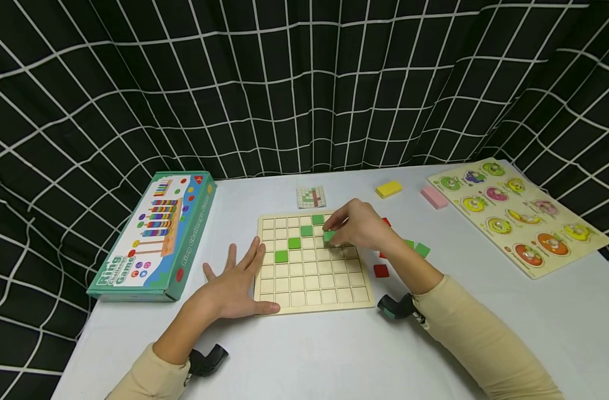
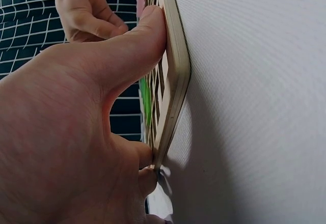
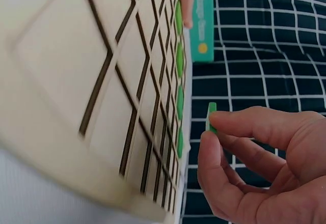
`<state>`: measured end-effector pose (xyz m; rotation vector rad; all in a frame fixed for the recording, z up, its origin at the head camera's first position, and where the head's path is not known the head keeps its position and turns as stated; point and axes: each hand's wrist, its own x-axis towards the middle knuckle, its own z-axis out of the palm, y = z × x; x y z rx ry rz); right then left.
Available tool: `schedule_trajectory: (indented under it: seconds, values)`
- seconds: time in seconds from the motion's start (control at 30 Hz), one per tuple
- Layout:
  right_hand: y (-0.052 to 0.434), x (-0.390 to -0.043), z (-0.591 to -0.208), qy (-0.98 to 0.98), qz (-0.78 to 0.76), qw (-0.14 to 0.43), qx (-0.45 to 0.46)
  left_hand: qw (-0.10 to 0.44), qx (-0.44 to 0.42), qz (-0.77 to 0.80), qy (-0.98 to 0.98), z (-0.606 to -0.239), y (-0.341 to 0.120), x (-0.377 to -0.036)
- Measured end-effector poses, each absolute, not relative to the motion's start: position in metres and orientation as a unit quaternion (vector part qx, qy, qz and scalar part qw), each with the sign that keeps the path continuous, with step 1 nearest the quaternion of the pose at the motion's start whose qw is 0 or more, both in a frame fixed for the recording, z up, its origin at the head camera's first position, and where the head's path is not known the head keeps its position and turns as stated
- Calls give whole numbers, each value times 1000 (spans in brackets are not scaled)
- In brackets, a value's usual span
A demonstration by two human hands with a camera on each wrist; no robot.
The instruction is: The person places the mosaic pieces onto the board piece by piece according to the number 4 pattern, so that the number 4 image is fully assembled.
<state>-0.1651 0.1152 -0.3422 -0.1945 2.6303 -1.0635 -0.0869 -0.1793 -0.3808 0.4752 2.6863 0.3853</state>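
Observation:
A wooden grid board (image 1: 311, 283) lies on the table with several green tiles (image 1: 294, 243) set in a diagonal line of its cells. My right hand (image 1: 359, 225) is over the board's upper right part. Between thumb and fingers it pinches a green square tile (image 3: 212, 116), held on edge and raised off the grid in the right wrist view. My left hand (image 1: 234, 286) spreads its straight fingers along the board's left side. Its thumb (image 2: 147, 30) rests on the near edge of the board.
Red tiles (image 1: 381, 271) and loose green tiles (image 1: 422, 250) lie right of the board, partly behind my right arm. A small pattern card (image 1: 311, 197), a yellow block (image 1: 388, 189) and a pink block (image 1: 434, 197) lie farther back. A game box (image 1: 154, 239) stands left, a fruit puzzle board (image 1: 524, 222) right.

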Motion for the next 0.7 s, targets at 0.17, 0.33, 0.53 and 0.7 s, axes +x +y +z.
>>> schedule_trajectory:
  seconds: [0.17, 0.33, 0.53, 0.7]
  values:
    - [104, -162, -344, 909, -379, 151, -84, 193, 167, 139, 957, -380, -180, -87]
    - [92, -156, -344, 907, -379, 154, -94, 192, 166, 140, 957, -381, -180, -87]
    - [78, -152, -344, 903, -387, 159, -99, 194, 164, 136, 958, -383, -179, -87]
    - [68, -149, -346, 899, -392, 166, -101, 193, 165, 133, 958, -382, -179, -87]
